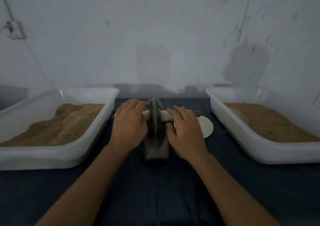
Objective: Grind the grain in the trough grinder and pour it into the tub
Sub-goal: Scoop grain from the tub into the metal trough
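A dark stone trough grinder (156,148) stands on the dark cloth in the middle, with its grinding wheel (155,116) upright in the trough. A pale wooden axle (165,115) runs through the wheel, its brown end showing at the right. My left hand (129,123) lies flat on the axle left of the wheel, fingers straight. On the right side my right hand (186,128) rests on the axle the same way. Any grain inside the trough is hidden. White tubs of brown grain sit at the left (57,153) and right (259,149).
A small white plate (207,126) lies just right of the grinder, partly under my right hand. A grey wall rises close behind the table. Dark cloth (155,191) covers the table between my forearms and the front edge.
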Demonstrator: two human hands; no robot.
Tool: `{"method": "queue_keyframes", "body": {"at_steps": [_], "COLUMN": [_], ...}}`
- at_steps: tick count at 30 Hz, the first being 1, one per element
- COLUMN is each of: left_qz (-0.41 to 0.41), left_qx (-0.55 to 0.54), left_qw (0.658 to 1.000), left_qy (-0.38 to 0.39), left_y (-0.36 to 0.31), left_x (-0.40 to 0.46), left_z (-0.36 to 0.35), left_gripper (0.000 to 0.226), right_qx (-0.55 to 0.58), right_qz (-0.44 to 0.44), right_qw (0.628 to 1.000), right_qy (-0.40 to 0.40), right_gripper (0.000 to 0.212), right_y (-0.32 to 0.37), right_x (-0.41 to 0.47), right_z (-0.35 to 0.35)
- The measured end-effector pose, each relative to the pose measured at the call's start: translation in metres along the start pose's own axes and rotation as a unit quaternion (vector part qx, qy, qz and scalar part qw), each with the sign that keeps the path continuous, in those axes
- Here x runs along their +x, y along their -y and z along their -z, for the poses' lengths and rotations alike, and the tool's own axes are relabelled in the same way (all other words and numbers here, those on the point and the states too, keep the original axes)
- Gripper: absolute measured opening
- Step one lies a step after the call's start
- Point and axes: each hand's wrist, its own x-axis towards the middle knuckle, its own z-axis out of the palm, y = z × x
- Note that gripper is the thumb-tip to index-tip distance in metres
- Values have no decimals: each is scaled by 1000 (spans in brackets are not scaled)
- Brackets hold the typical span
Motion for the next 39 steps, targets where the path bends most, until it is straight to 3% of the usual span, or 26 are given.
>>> {"method": "queue_keyframes", "body": {"at_steps": [3, 6, 10, 15, 20, 25, 27, 30, 33, 35, 39], "left_qz": [9, 43, 29, 44, 41, 43, 44, 55, 62, 62, 60], "left_qx": [28, 53, 105, 77, 61, 48, 40, 40, 44, 46, 42], "left_qw": [999, 991, 975, 986, 989, 989, 990, 989, 988, 987, 988], "left_qy": [44, 118, 195, 139, 129, 130, 128, 131, 137, 139, 133], "left_y": [10, 13, 9, 13, 10, 14, 16, 14, 12, 12, 9], "left_x": [6, 10, 19, 7, 8, 6, 7, 10, 11, 11, 11], "left_z": [-11, -16, -13, -23, -26, -25, -25, -26, -24, -23, -24], "left_gripper": [37, 45, 57, 59, 61, 43, 41, 41, 44, 52, 55], "right_qx": [-70, -77, -81, -137, -144, -137, -160, -215, -274, -243, -237], "right_qz": [18, 32, 28, 30, 47, 45, -8, -157, -284, -351, -369], "right_qw": [997, 996, 996, 987, 980, 976, 979, 960, 889, 844, 822], "right_qy": [21, 35, 30, 78, 128, 162, 124, 90, 231, 324, 362], "right_gripper": [46, 43, 32, 30, 31, 30, 22, 12, 24, 39, 49], "right_y": [-12, -15, -8, 0, -8, -23, -46, -94, -137, -154, -171], "right_x": [7, 12, 22, 34, 42, 62, 76, 90, 80, 68, 58], "right_z": [-5, -3, 4, 11, 27, 62, 91, 140, 158, 154, 139]}}
